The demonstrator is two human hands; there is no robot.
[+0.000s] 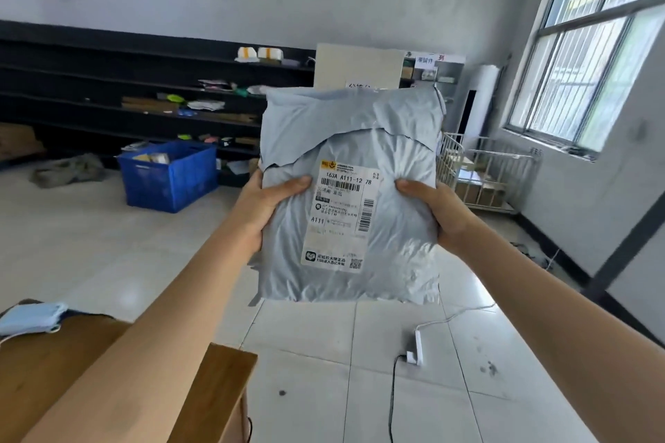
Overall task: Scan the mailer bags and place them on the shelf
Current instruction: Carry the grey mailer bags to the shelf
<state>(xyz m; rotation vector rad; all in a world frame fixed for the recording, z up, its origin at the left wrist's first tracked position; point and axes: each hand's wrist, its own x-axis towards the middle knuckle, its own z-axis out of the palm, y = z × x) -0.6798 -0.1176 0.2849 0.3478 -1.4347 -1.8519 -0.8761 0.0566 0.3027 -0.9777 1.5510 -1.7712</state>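
We hold the bag (392,252) upright in the air before us, one hand at each side edge, about midway up. Our left hand (266,207) and right hand (437,214) both pinch it. Each thumb lies flat across the front, and the other fingers wrap round behind the plastic, out of our sight.

We judge the edge grip is deliberate. The label (342,219) sits between the two thumb tips, close to both but covered by neither. Its barcodes face us, and the film across them is drawn fairly flat. That suits reading or scanning. No scanner shows in our view, so we cannot tell whether the scan is done.

Two hands also make sense for a soft, slack bag, which would likely fold over or sag if pinched at one edge only.

The shelf (108,83) runs along the far wall, beyond our left knuckles and well apart from the bag. A crate (169,176) stands on the floor in front of it. The placing step is therefore not yet done, and we would have to carry the bag across the open floor. The film looks slick, so a light pinch might let it slip on the way.
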